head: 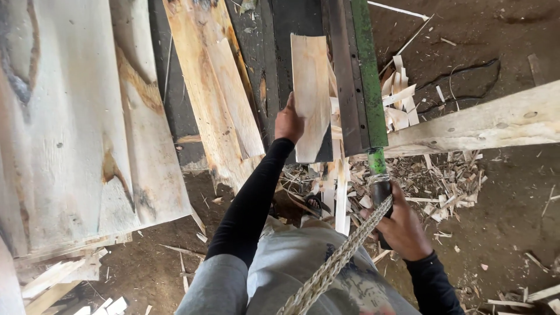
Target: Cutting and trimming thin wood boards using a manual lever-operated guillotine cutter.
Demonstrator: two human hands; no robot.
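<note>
A long beam [496, 122] slants across the dirt floor [501, 46]. Just above its lower end lies a heap of pale offcuts [399, 102], and below it a litter of chips [449, 181]. Well off from the beam, wide sheets [76, 116] and a yellowish plank [213, 87] lean, with sticks [58, 280] beneath.

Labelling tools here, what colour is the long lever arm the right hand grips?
Green lever arm, black grip; head view.
</note>
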